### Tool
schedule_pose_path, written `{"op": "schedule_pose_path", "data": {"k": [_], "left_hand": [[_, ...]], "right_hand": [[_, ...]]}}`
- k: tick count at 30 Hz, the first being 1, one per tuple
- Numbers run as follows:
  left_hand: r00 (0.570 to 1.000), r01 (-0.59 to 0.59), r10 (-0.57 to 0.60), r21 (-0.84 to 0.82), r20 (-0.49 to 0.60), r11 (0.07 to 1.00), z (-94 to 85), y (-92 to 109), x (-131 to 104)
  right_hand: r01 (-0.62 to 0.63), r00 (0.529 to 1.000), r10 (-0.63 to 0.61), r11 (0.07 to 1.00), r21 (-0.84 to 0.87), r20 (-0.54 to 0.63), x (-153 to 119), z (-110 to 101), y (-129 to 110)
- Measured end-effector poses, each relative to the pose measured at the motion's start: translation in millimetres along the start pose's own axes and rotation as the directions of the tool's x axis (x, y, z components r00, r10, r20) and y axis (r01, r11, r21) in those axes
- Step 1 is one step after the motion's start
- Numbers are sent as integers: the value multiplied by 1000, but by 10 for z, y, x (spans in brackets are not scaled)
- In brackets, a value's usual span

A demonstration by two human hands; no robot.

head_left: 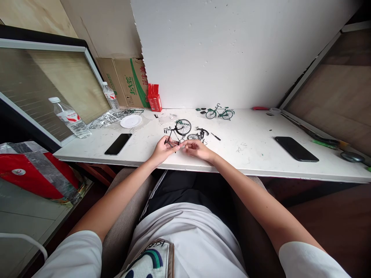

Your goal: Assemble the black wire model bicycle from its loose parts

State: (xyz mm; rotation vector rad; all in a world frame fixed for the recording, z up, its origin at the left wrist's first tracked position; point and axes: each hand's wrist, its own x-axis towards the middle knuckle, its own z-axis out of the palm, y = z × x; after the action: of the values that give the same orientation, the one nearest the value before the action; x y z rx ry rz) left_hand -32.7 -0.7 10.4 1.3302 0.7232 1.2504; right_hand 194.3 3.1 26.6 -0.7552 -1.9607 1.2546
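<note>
Near the front edge of the white table, my left hand [163, 150] is closed on a small black model bicycle frame [171, 135], which has one spoked wheel [183, 127] fitted at its far end. My right hand [197, 149] has its fingers bent together at the right side of the frame; what they pinch, if anything, is too small to make out. Just beyond that hand lie another small wheel [193, 136] and black curved parts [203, 132]. A thin black screwdriver [216, 136] rests to their right. Farther back stands a green model bicycle [220, 112].
Phones lie at left [118, 144] and right [296, 148]. A white plate [131, 121], plastic parts and two water bottles [71, 119] [110, 95] are at the left. A red box [154, 98] and a cardboard carton [127, 83] stand behind. The table's front edge [185, 167] is close.
</note>
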Motion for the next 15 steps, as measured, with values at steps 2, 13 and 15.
{"op": "schedule_pose_path", "data": {"k": [2, 13, 15], "left_hand": [[1000, 19, -19, -31, 1, 999, -35, -9, 11], [983, 182, -173, -281, 59, 942, -119, 98, 47], [980, 199, -187, -299, 66, 933, -141, 94, 56]], "right_hand": [[-4, 1000, 4, 1000, -1, -18, 9, 30, 4], [-346, 858, -88, 629, -696, -506, -59, -504, -165], [-502, 821, 1, 478, -721, -571, -132, -720, -206]]}}
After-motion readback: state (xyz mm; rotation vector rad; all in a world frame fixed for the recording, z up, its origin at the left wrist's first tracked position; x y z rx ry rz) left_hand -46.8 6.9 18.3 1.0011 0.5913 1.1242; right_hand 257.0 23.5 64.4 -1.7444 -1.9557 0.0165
